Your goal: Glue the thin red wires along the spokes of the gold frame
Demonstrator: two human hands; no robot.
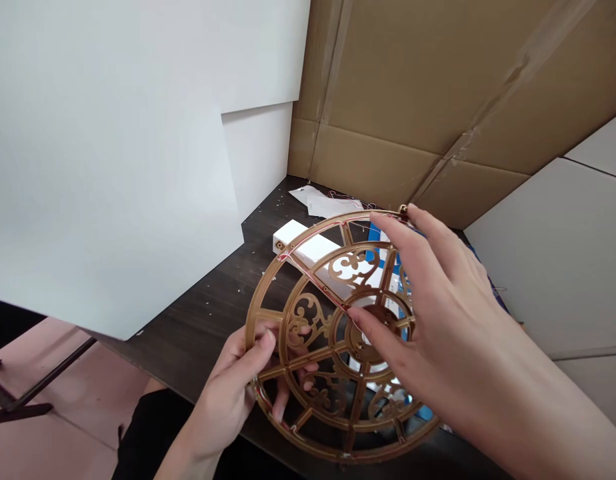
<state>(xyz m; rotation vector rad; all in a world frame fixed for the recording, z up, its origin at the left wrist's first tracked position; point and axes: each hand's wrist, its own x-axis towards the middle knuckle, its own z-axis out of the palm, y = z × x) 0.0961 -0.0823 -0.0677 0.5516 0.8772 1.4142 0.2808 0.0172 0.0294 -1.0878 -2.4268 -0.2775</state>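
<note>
A round gold openwork wheel (308,313) with scroll ornaments and spokes is held tilted above the dark table (208,320). My left hand (238,393) grips its lower left rim, thumb on the front and fingers behind. My right hand (438,313) lies over the wheel's right side with fingers stretched out; the index tip touches the top rim and the thumb rests near the hub. A thin red and white wire (313,277) runs along the rim and a spoke.
A white box (308,247) lies on the table behind the wheel, with white bags (323,200) and a blue item (375,243) further back. White boards (113,167) stand at left, cardboard (438,87) behind, white panels (558,253) at right.
</note>
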